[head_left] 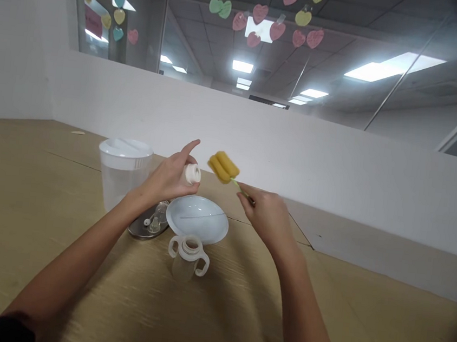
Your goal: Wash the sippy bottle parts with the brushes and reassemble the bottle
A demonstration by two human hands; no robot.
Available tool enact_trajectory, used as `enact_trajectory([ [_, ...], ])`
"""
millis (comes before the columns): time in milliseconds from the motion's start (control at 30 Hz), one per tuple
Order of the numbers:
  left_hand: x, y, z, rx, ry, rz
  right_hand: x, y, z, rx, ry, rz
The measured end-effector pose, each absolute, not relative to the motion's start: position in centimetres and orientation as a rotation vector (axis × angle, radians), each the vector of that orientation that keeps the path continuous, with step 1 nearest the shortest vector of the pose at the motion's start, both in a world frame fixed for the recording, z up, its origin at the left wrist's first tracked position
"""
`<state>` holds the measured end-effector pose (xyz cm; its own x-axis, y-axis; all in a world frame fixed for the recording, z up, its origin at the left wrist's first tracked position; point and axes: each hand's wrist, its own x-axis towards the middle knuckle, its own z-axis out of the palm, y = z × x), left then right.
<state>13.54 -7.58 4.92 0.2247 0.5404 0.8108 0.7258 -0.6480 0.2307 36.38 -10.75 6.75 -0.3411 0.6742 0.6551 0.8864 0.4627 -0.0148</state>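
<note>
Nearest, at six o'clock of the white bowl point(205, 232), an uncapped two-handled baby bottle point(183, 268) stands on the table point(148, 309); it looks light and stiff, best taken by a curved handle. At eight o'clock, an oval tray point(137, 230) carries a clear teat point(155, 225), probably soft. At three o'clock, the right hand point(265, 210) pinches the thin stem of a yellow sponge brush point(223, 166); its head, at one o'clock, looks squashy, so the stem suits gripping. At eleven o'clock, the left hand point(167, 178) curls around a small white bottle point(192, 174), forefinger raised; likely light, slippery if wet, firmest held below the neck. No brand is readable; lettering on the pink sign point(93, 22) behind the glass point(204, 38) is illegible.
</note>
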Motion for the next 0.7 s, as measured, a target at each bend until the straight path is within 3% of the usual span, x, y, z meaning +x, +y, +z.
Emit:
enact_trajectory([
  [67, 13.5, -7.5, 4.8, -2.304, -1.197, -1.376, 36.7, -10.6, 6.8, -1.315, -2.053, -0.482],
  [233, 13.7, -7.5, 4.8, -2.307, -1.227, -1.343, 36.3, -11.3, 7.1, -1.047, -2.238, -0.121],
  [400, 13.7, -7.4, 4.8, -2.317, -1.301, -1.314, 36.2, -11.1, 7.0, -1.29, -2.12, -0.473],
  [600, 13.5, -7.7, 5.0, -2.336, -1.306, -1.36, 36.1, -11.7, 7.2, -1.023, -2.289, -0.213],
  [700, 13.5, -7.8, 5.0, -2.35, -1.33, -1.4, 36.3, -11.3, 6.9, -1.142, -2.214, -0.425],
])
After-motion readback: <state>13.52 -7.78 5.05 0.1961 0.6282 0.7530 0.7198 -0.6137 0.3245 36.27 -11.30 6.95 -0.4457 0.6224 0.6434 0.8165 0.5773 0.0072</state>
